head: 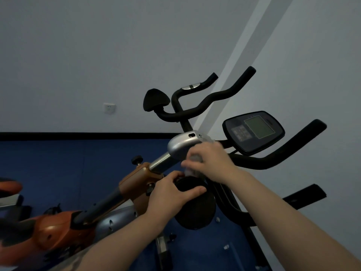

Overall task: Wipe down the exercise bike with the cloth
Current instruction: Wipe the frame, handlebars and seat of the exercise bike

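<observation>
My right hand (213, 163) has its fingers (190, 164) curled round the pale cloth (193, 167), bunched against the exercise bike (181, 145) under its silver housing. My left hand (172, 192) grips the black pad (190, 185) just below those fingers, and the stem's long axis runs down-left from them, so I judge the next stroke goes that way.

The floor (58, 173) is dark blue, with faint seams dividing it into panels. A black strip (78, 135) runs along its far edge where it meets the pale grey wall (97, 55). The exercise bike (136, 180) stands on this floor, its orange and silver frame tilted across the view. A second orange machine (9, 187) shows at the left edge, also on the blue surface, blurred and cut off by the frame. Near the lower middle a grey metal post (162, 249) of the bike reaches down toward the floor, though its foot cannot be seen.
</observation>
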Tool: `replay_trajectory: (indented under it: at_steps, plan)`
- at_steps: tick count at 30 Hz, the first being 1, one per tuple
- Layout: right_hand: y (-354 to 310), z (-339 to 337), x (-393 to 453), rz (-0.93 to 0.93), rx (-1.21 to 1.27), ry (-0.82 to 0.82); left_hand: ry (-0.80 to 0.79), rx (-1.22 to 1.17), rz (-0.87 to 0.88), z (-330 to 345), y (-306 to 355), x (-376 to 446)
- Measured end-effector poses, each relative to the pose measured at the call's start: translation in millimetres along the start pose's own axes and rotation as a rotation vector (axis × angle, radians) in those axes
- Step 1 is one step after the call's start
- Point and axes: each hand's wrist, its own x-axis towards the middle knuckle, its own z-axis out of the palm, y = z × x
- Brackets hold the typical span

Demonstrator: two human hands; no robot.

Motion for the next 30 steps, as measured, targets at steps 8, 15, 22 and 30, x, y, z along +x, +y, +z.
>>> replay_trajectory:
  at_steps: [8, 15, 22, 30]
  plan:
    - [2, 1, -3, 0.047, -0.016, 0.098, -0.001, -0.017, -0.016, 0, 1, -1]
    - [11, -6, 2, 0.126, -0.137, 0.138, 0.002, 0.003, -0.018, 0, 2, -1]
    - [9, -7, 4, 0.179, -0.164, 0.104, 0.008, 0.017, -0.005, -2, 5, -2]
    - [15, 7, -31, 0.417, -0.205, 0.527, 0.154, 0.239, 0.364, 0, 21, -5]
